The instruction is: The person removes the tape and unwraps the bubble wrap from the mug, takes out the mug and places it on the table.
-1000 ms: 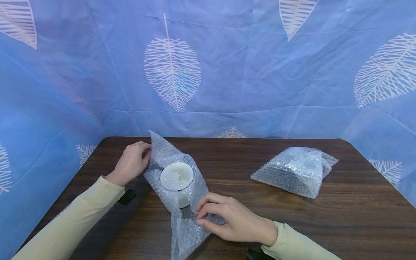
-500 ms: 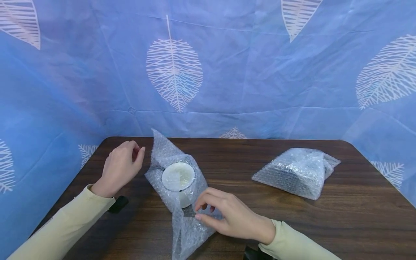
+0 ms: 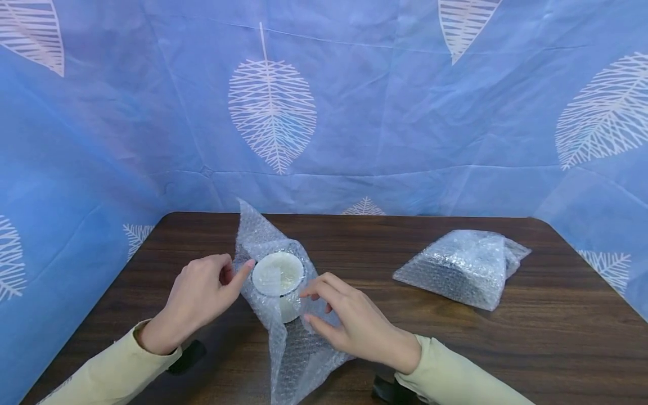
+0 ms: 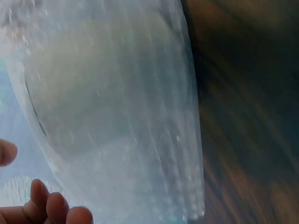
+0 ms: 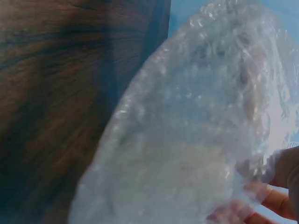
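Note:
A white, cup-like vessel with a round mouth and thin dark rim (image 3: 277,273) stands on the table inside a sheet of bubble wrap (image 3: 304,363). The wrap folds up around its sides, with one corner pointing back and another hanging toward the front. At the left of the rim is my left hand (image 3: 194,295), thumb stretched toward the wrap, nothing pinched; its fingertips (image 4: 56,205) show apart from the thumb. My right hand (image 3: 361,323) lies against the wrap on the right side, thumb and index apart. Its fingertips (image 5: 233,210) blur through the plastic.
A second bubble-wrapped bundle (image 3: 463,267) lies at the back right of the dark wooden table (image 3: 547,332); its contents are hidden. Blue cloth with white leaf prints (image 3: 395,129) hangs behind and at both sides.
My left hand let go of the back left corner, drew away left, then came forward and right to the rim. My right hand loosened its pinch and shifted slightly up.

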`<control>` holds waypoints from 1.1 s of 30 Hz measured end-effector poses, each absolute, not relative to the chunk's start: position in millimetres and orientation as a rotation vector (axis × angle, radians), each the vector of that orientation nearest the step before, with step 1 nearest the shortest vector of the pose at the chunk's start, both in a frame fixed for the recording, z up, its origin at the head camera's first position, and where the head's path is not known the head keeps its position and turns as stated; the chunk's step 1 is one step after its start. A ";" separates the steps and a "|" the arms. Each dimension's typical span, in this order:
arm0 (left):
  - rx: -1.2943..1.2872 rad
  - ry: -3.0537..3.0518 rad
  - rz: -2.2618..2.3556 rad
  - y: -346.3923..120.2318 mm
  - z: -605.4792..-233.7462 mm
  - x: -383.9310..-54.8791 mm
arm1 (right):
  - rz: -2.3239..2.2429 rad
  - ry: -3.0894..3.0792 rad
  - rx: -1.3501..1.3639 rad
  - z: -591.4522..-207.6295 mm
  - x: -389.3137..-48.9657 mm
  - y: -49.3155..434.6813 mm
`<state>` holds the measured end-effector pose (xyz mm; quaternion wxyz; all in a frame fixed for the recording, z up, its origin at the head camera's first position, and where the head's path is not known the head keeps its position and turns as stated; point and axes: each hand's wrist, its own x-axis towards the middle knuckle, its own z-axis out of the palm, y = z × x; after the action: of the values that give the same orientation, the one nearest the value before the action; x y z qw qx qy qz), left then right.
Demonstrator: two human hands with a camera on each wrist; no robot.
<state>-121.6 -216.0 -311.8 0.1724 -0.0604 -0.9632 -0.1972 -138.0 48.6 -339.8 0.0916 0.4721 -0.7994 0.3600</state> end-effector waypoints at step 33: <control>-0.112 -2.920 -0.705 -186.7 -317.2 -101.1 | 0.816 -2.472 1.303 -330.5 -147.8 34.4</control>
<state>-101.1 -186.7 -317.2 0.0680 -0.0371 -0.9692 -0.2339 -147.8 34.4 -330.5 0.1149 0.4446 -0.8435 0.2786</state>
